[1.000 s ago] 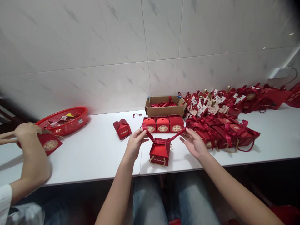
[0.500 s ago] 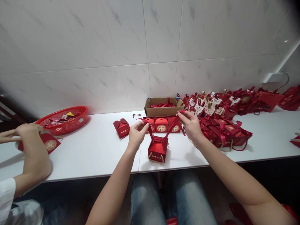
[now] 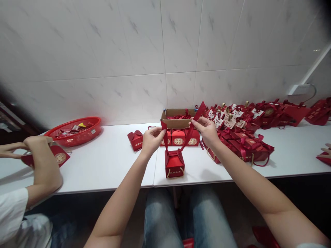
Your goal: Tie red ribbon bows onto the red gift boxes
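Ribbon point(image 3: 188, 136) raised; left hand point(image 3: 152, 139), right hand point(image 3: 207, 131) pinch 1 end each; box lettering point(image 3: 176, 172) illegible.

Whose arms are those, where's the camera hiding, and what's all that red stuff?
There's no machine: these are a person's bare hands, and the camera is worn on that person's head, looking forward and down. The left hand and right hand each pinch a part of the red ribbon coming from the top of a small red box on the white table. Behind it are more red boxes and a cardboard box. Over left are a red basket and another person's arm.
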A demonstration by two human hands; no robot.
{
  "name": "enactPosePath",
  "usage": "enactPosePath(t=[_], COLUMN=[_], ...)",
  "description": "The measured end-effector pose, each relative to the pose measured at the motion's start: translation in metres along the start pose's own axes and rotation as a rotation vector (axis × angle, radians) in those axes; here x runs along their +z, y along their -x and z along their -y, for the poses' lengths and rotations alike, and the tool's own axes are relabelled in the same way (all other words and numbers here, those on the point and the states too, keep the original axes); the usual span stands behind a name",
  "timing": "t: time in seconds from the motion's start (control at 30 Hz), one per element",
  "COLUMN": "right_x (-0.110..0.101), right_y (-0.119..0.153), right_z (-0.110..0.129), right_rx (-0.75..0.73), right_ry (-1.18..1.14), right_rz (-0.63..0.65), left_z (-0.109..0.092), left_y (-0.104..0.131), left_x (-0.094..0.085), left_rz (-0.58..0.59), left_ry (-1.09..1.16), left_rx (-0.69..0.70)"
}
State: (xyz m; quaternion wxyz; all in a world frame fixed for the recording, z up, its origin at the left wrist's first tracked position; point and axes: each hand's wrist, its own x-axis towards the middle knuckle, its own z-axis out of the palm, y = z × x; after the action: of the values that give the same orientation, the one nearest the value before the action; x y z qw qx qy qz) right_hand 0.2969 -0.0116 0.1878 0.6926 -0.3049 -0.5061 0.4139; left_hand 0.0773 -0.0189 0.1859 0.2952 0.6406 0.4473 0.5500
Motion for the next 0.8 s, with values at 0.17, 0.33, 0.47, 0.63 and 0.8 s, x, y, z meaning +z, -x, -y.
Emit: enactPosePath(t=[0.17,0.33,0.47,0.63,0.8], right_x=[0.006,0.011,0.013,0.013,0.017], right_y=[0.002,0.003,0.007,0.009,0.008], right_z=[-0.001,-0.003,-0.006,-0.013,-0.013], right_rx=[0.006,-0.007,0.022,0.029,0.059], right_ry=[0.041,0.051,0.069,0.101,0.044], right_rz=[0.005,0.026,0.044,0.061,0.063], left_z=[-0.013,-0.028,-0.034,-0.044,-0.051], left_y=[-0.001,-0.002,-0.006,-0.013,-0.02], left_x=[-0.007,-0.01,-0.01,-0.014,-0.02], left_rz=[-0.004,-0.037,-0.024,-0.008,0.013], left_ry=[0.014,0.026,-0.002,-0.059,-0.058], left_rx=[0.014,-0.001,-0.015,0.033,0.052])
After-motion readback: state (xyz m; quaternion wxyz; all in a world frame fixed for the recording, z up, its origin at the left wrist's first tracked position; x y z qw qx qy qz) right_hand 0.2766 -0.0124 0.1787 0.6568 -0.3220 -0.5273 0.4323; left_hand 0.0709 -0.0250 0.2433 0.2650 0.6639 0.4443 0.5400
